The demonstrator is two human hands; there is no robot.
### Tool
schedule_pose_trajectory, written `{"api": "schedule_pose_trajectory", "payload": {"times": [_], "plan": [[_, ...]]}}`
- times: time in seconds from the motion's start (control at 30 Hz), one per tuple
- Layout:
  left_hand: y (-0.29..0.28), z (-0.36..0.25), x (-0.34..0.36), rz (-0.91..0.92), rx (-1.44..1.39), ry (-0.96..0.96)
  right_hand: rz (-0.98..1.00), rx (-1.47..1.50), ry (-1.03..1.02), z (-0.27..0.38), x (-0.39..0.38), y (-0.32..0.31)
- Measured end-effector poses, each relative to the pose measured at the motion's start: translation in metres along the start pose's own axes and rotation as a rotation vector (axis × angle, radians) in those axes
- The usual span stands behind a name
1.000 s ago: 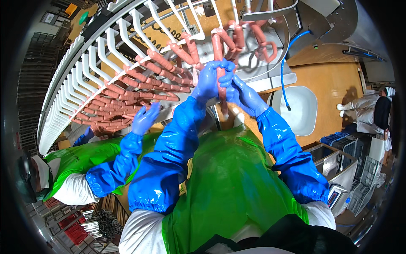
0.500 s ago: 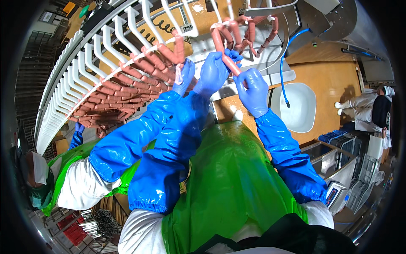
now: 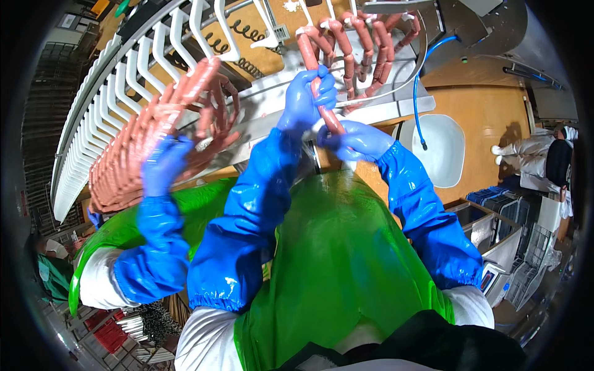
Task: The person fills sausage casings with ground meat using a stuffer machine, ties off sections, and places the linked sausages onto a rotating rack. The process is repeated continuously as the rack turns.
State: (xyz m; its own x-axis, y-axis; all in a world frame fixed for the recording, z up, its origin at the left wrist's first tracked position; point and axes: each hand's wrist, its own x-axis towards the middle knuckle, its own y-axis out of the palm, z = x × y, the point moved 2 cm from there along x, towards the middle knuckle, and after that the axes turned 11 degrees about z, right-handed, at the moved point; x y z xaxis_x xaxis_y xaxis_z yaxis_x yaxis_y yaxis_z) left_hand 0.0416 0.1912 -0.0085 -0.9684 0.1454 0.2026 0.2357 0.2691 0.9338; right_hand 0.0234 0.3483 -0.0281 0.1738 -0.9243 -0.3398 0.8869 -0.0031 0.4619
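A pink sausage string runs down from a white hook at the top middle toward my apron. My left hand, in a blue glove, is closed around it partway down. Lower and to the right, my right hand grips the string's lower end; its fingers are blurred and partly hidden. More linked sausages hang in loops from white hooks just beyond my hands, over a pale metal ledge.
At left, a co-worker's blue-gloved hand touches a dense row of hanging sausages. White hooks line a curved rail. A blue hose dangles by a white tub at right. Another person stands far right.
My right hand has moved down and slightly left; my left hand has shifted slightly left. The hanging loops beyond have shifted right. The co-worker's hand has swung left and nearer.
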Motion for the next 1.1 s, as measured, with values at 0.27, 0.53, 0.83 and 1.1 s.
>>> {"api": "schedule_pose_trajectory", "payload": {"times": [0.27,0.53,0.83,1.1], "plan": [[-0.025,0.003,0.008,-0.386,0.214,0.151,-0.294,-0.343,-0.19,-0.023,0.014,-0.019],[-0.038,-0.008,-0.015,-0.441,0.357,0.281,-0.298,-0.439,-0.164,-0.027,0.035,-0.016],[0.147,-0.089,-0.047,0.252,2.14,-0.122,-0.532,-1.025,-0.902,0.123,0.0,0.048],[-0.095,-0.092,-0.001,-0.748,1.599,0.235,-0.212,-0.347,-0.285,0.087,0.001,-0.001]]}}
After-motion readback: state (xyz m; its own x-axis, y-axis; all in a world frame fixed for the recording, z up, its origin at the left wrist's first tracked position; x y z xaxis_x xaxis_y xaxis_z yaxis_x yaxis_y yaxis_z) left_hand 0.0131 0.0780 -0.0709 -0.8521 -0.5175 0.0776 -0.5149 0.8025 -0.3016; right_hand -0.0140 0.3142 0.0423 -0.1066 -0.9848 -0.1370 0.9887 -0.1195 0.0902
